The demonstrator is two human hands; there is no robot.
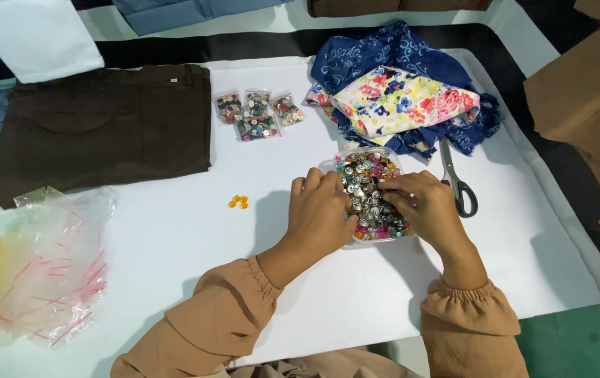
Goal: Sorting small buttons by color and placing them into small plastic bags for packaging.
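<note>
Nearest you, your tan gathered-cuff sleeves (216, 315) lead to both hands over a clear shallow plastic tub (368, 192) heaped with mixed metal and coloured buttons, standing on the white sheet-covered table (174, 238). Your left hand (319, 213) rests against the tub's left rim, its fingers curled inward over the heap; whether they pinch anything cannot be told. Your right hand (427, 206) lies across the right rim, its fingertips bent down into the buttons and closed loosely among them; no single button is seen gripped.

Risks, as judged: the tub is full to the brim, so a push from either hand could tip it or spill buttons onto the sheet. The grey-handled steel scissors (458, 183) lie just beside your right hand, blades pointing away; a sideways sweep of the wrist could strike them. The small cluster of orange buttons (238, 201), loose to the left of the tub, could roll or be brushed away by your left sleeve.

Packages: at the near left lies a crumpled clear plastic bag with red markings (55, 262). Beyond the tub stand three small clear zip bags of assorted buttons (258, 112), side by side. Left of them lies a folded dark brown garment (104, 126) bearing a tiny pale tag; right of them, a floral white cloth (405, 98) rests on blue patterned fabric (384, 52).
</note>
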